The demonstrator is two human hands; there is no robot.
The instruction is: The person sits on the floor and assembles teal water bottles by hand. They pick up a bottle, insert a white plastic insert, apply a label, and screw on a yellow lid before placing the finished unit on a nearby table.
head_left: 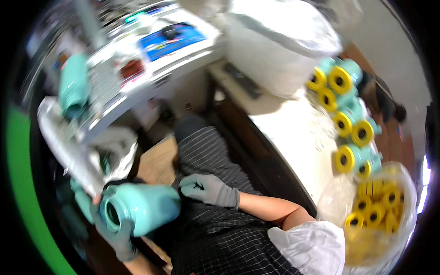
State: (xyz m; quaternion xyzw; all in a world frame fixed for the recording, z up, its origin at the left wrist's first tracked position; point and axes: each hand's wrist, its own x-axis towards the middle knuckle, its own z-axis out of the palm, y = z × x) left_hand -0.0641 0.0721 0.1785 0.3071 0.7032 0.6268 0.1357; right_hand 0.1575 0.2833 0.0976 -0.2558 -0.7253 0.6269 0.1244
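Observation:
My left hand (120, 239), in a grey glove, is wrapped round a glossy teal wide-mouthed bottle (153, 208). The bottle lies tilted over my lap, its open neck pointing left toward that hand. My right hand (205, 189), gloved the same way, hovers by my thigh just past the bottle's base. Its fingers are curled together, with a small dark patch showing between them; whether it holds anything I cannot make out.
At left, another teal bottle (74, 85) stands on a white machine table (183, 57) beside a blue mat (172, 41). On the right bench (288, 133) are several teal bottles with yellow rings (344, 159), a white bin (270, 50) and a clear bag of yellow rings (373, 213).

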